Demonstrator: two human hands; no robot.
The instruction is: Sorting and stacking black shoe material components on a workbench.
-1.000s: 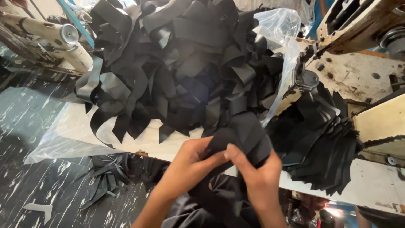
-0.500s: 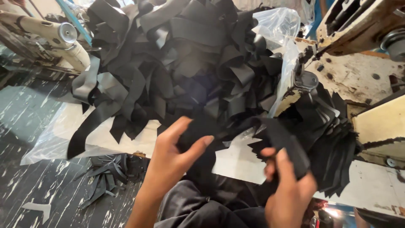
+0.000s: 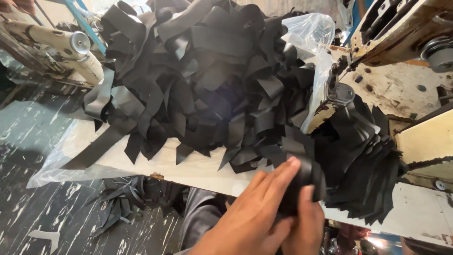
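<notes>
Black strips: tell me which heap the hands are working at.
The fanned stack of black strips at the table's right end, beside the hands, not the big tangled pile on the clear plastic sheet.

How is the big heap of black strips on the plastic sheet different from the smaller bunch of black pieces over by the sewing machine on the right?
The big heap of black strips is a loose tangle, with strips curling and pointing every way; the smaller bunch lies flatter, fanned in overlapping layers. The heap rests on a clear plastic sheet; the bunch lies on the bare worktable. The heap is far larger. Both look like the same glossy black material with slanted ends. The hands hold one such piece between them.
</notes>
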